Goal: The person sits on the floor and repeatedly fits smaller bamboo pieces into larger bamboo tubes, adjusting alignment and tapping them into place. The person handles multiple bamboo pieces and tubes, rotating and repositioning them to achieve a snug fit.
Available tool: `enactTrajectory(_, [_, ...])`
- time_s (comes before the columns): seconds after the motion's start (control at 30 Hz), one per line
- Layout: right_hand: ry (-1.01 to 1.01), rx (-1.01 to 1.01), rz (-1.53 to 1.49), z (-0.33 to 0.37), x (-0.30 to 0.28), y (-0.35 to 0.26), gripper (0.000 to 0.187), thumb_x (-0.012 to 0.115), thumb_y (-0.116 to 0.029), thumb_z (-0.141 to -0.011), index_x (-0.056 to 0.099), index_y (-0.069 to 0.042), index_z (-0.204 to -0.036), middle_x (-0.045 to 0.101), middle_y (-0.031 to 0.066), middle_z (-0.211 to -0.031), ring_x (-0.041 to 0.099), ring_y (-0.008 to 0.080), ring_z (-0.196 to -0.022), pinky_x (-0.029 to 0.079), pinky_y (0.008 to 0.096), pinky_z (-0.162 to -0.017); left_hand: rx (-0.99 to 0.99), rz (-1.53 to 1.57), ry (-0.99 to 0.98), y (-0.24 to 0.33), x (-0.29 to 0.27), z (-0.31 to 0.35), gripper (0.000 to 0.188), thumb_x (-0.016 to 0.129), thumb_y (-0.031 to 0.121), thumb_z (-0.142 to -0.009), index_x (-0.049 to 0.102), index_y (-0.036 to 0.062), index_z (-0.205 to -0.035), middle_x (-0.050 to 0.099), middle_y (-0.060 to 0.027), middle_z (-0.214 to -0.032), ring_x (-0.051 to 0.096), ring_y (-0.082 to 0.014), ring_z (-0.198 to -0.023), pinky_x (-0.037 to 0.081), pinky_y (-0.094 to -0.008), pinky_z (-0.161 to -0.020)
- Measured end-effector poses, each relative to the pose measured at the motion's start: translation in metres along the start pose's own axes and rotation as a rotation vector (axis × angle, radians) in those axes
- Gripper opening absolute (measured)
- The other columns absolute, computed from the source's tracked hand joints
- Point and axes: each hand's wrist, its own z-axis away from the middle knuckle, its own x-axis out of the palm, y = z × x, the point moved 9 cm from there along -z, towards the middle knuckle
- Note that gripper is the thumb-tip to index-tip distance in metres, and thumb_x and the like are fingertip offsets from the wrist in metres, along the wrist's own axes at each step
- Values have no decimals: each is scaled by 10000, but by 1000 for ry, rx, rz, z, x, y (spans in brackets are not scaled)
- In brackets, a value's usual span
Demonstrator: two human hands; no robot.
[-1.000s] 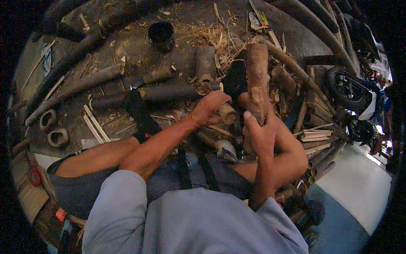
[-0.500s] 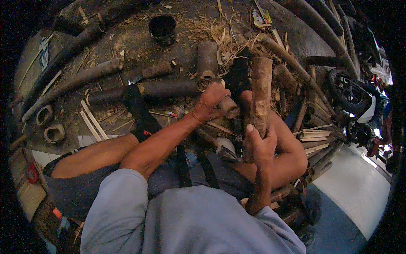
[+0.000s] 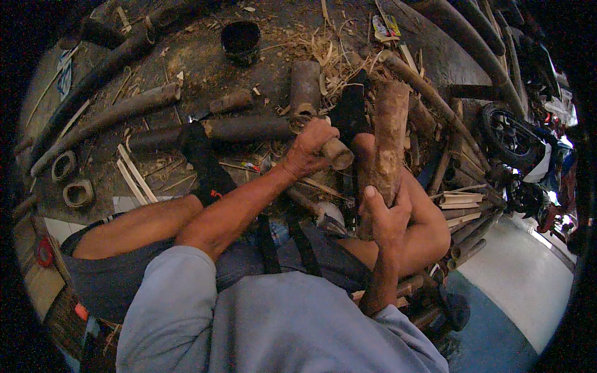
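My left hand (image 3: pixel 309 148) is wrapped round a short, thick wooden handle (image 3: pixel 337 154). Its blunt round end points toward my right knee, and whatever lies beyond the fist is hidden. Just past that fist is a brown bamboo section (image 3: pixel 305 87), next to a longer dark bamboo pole (image 3: pixel 252 128) lying crosswise. A stout, rough-barked wooden club (image 3: pixel 390 133) rises from my right hand (image 3: pixel 387 214), the thumb lying along it. The club is nearly upright in the picture, tilted slightly right, and apart from the handle.
Bamboo poles (image 3: pixel 115 124) lie at the left, beside cut bamboo rings (image 3: pixel 78 194). A black bucket (image 3: pixel 240 42) stands at the far side near a heap of shavings (image 3: pixel 336 56). Split strips (image 3: pixel 461 200) are stacked right of my knee. A motorbike wheel (image 3: pixel 510 132) is farther right.
The club's upper end has shifted a little to the right, and my right hand has moved slightly with it. My left hand keeps its grip on the handle in nearly the same place.
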Motion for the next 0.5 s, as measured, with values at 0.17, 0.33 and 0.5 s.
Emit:
enactTrajectory(0.17, [-39, -11, -76, 5, 4, -11, 732, 806, -227, -801, 490, -14, -1427, 654, 165, -1255, 623, 269, -1145, 467, 372, -1023, -27, -18, -27, 3, 0, -1, 582, 795, 184, -666, 571, 55, -1187, 571, -159, -1026, 537, -416, -965, 442, -486, -877])
enactTrajectory(0.33, [-30, -13, -16, 8, 4, -16, 758, 814, -237, -796, 481, 8, -1430, 652, 176, -1256, 622, 280, -1146, 466, 374, -1025, -12, -1, 23, 7, -7, -4, 567, 797, 169, -655, 571, 56, -1163, 577, -154, -1029, 548, -411, -997, 443, -488, -914])
enactTrajectory(0.5, [-16, 2, -8, 8, 3, -12, 829, 837, -290, -773, 465, 46, -1433, 654, 213, -1249, 624, 302, -1148, 459, 378, -1036, -48, 31, 9, 3, -6, -4, 594, 794, 134, -634, 571, 52, -1178, 582, -154, -1061, 552, -417, -1024, 442, -489, -943])
